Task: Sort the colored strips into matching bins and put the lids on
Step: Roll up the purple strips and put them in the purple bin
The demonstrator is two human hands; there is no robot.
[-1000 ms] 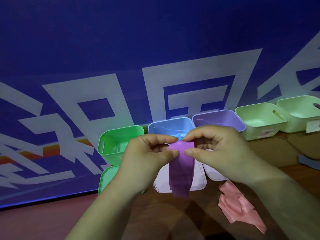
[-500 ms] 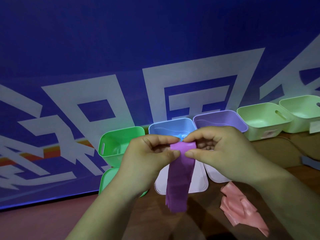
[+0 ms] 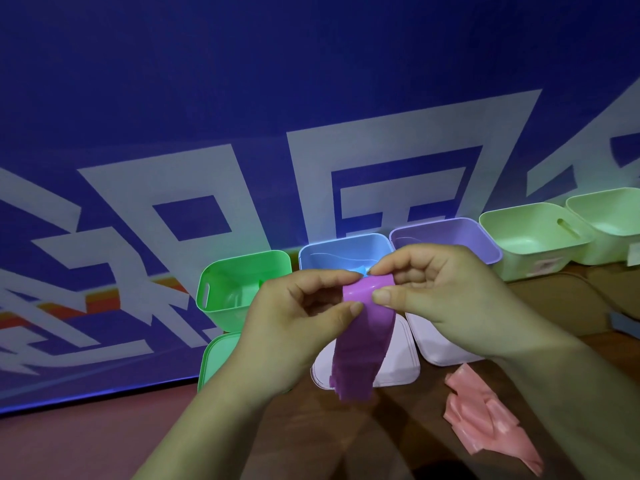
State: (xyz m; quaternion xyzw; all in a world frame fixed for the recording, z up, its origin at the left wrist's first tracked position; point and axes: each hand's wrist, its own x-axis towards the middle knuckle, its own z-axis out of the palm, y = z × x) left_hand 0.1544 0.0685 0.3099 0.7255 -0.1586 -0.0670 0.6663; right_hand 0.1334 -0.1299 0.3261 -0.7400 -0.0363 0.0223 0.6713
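Centre frame, a left hand (image 3: 298, 327) and right hand (image 3: 440, 292) each pinch the top of a purple strip (image 3: 363, 341) hanging over a pale lid (image 3: 405, 358); the matching purple bin (image 3: 450, 237) waits just behind, so gathering the dangling tail first should help it drop in cleanly

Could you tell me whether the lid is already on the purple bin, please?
Off: the purple plastic bin stands open-topped, its inner wall visible, and a pale flat lid lies before it.
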